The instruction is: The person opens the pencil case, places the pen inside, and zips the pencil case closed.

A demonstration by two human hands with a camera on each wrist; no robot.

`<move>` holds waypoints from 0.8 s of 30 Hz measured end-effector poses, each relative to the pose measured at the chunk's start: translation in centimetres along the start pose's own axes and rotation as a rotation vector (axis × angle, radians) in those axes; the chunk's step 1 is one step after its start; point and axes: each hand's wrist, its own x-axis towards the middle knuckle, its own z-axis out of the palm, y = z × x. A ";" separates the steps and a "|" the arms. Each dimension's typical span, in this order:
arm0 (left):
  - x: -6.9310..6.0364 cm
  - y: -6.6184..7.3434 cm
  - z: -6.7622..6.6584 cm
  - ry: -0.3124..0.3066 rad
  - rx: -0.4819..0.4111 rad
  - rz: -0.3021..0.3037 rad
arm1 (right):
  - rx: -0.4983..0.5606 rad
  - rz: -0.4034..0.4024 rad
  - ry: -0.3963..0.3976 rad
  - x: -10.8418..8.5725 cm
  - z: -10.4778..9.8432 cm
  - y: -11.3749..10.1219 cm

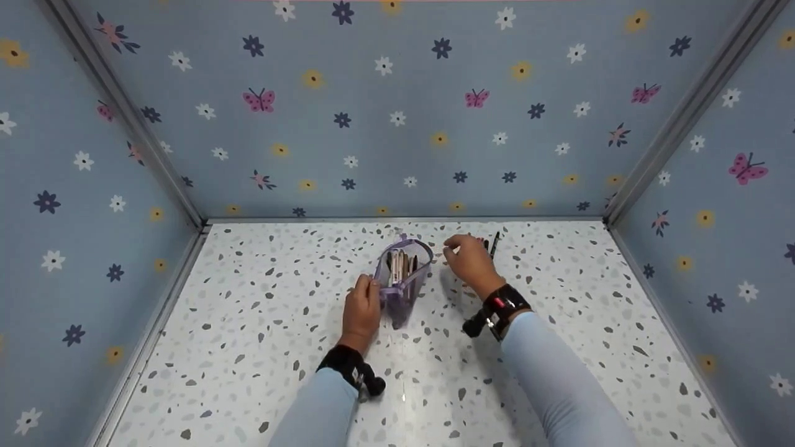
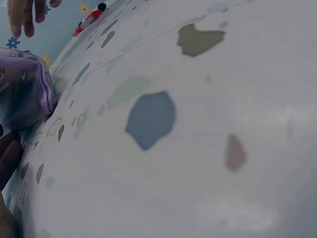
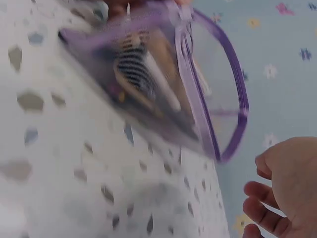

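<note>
A see-through mesh pencil pouch with purple trim (image 1: 404, 305) stands unzipped on the speckled tabletop, its mouth spread wide. Several pens and slim sticks (image 1: 397, 266) are inside it. My left hand (image 1: 361, 310) pinches the pouch's near left rim. Just right of the opening hovers my right hand (image 1: 470, 266), its fingers loosely bent and nothing between them; the right wrist view shows that same right hand (image 3: 294, 186) apart from the purple rim (image 3: 241, 121). Behind the right hand lies a dark pen (image 1: 495, 245), with other items beside it mostly hidden.
A red-and-white item with a dark end (image 2: 90, 21) lies on the table in the left wrist view. Flowered blue wall panels (image 1: 397, 149) close off the back and both sides, with a grey metal rail (image 1: 298, 219) along the table's far edge.
</note>
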 end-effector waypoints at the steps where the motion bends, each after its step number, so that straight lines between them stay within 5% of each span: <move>1: 0.0 0.0 0.0 0.000 -0.003 0.001 | -0.012 0.024 0.020 0.1 -0.3 0.8; 7: 0.0 -0.1 0.0 -0.001 -0.016 -0.001 | -0.034 0.131 0.082 0.2 -1.5 5.5; 12: -0.2 0.0 0.0 -0.018 -0.026 -0.009 | -0.069 0.158 0.057 -0.5 -2.0 8.4; 24: -0.1 -0.1 0.1 -0.019 -0.010 -0.017 | -0.096 0.141 -0.015 -1.5 -2.7 10.3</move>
